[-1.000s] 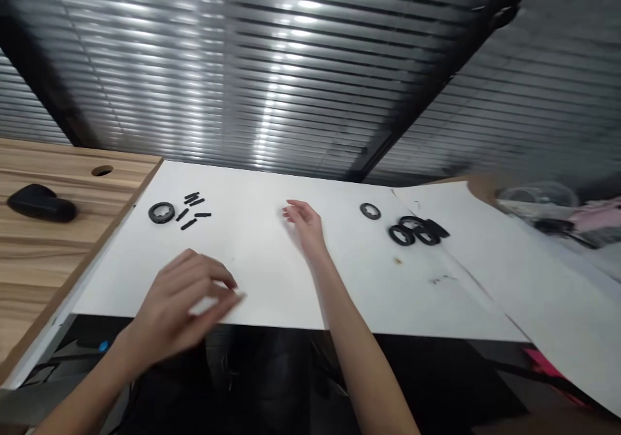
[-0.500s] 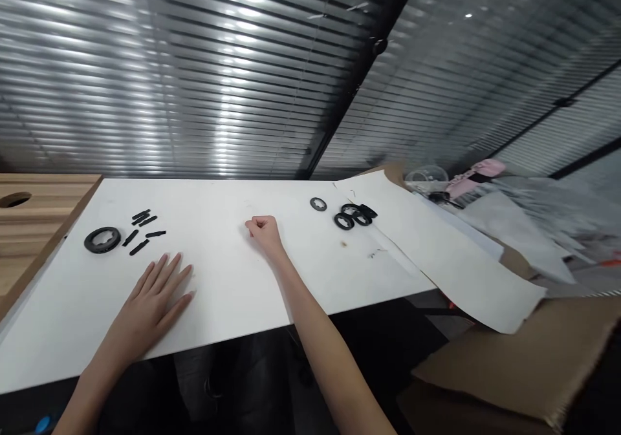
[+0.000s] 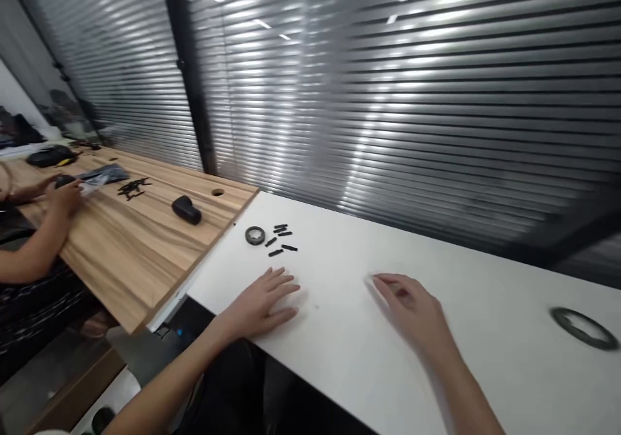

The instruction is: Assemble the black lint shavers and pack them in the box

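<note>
White tabletop (image 3: 334, 254) lies under your spread, empty left hand (image 3: 264, 302); your right hand (image 3: 414, 312), fisted earlier, now loosens into a near-pinch, any hold unclear.

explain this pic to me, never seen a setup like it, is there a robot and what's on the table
There is no machine here: a person works with two bare hands, seen from a camera worn on their head. The left hand is open, palm down, on or just above the white table, holding nothing visible. The right hand is curled into a pinch; whether it holds anything is too blurred to tell. Beyond the left hand lie six small black strips and a black ring; a second ring lies at far right. By the wooden table, a co-worker's hand holds something dark.
</note>
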A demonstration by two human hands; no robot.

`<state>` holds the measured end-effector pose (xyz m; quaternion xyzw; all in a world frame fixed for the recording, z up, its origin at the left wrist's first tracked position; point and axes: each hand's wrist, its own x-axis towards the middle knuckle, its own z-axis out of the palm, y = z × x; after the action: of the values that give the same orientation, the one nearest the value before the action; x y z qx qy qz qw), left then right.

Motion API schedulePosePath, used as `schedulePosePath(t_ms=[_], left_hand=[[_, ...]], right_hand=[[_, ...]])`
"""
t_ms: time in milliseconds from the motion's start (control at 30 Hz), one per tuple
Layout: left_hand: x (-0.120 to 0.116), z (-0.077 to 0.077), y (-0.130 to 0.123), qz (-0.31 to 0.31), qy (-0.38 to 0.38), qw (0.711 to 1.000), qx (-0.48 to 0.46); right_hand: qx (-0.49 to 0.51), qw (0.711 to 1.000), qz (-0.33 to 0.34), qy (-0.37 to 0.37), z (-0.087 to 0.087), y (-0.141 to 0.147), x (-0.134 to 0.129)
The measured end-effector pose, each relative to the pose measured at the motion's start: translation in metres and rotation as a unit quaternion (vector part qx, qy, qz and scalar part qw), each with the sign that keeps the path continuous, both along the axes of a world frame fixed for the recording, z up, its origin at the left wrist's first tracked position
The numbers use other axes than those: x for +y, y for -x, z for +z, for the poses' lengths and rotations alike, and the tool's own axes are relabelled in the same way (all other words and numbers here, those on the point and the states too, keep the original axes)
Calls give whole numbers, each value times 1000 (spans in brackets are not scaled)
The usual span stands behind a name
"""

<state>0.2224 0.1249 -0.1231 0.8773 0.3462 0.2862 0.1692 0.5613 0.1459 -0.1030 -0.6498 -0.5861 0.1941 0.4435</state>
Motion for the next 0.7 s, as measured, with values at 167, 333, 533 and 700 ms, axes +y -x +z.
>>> schedulePosePath(t_ms=[167, 333, 533, 700], left_hand=[[38, 22, 72, 302, 43, 950, -74], [110, 64, 152, 502, 70, 854, -117], [152, 82, 195, 570, 145, 782, -206], [150, 85, 193, 544, 201, 742, -336]], right_hand=[[-73, 997, 18, -37, -17, -11, 10], [-106, 992, 45, -45, -25, -21, 22], [-122, 989, 76, -40, -29, -37, 34], [-85, 995, 53, -26, -32, -31, 34]])
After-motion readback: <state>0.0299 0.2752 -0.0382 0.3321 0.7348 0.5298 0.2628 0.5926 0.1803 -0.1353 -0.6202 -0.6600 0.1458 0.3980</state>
